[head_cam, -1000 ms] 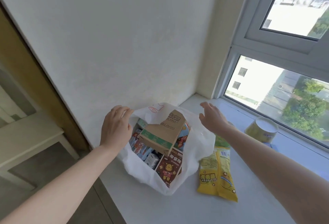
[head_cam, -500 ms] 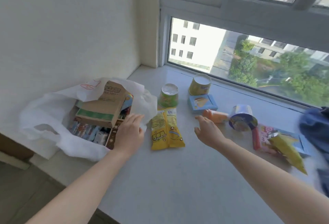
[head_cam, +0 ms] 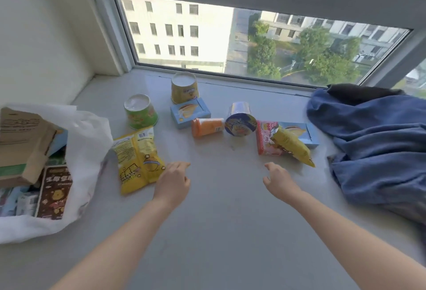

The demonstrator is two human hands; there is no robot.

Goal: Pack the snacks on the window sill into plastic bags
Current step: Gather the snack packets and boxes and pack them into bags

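Indoors, both hands (head_cam: 171, 182) (head_cam: 280, 180) hover relaxed and empty over the pale window sill (head_cam: 219, 220) strewn with snacks (head_cam: 138, 158).

The pale window sill (head_cam: 219, 209) carries, left to right, a white bag (head_cam: 87, 151), a yellow packet (head_cam: 138, 160), a standing green cup (head_cam: 140, 112) and yellow cup (head_cam: 184, 90), a blue box (head_cam: 190, 112), an orange bottle (head_cam: 207, 127) and purple cup (head_cam: 241, 119) on their sides, a pink packet (head_cam: 265, 142), a second blue box (head_cam: 304, 136) and crumpled blue cloth (head_cam: 373, 147).
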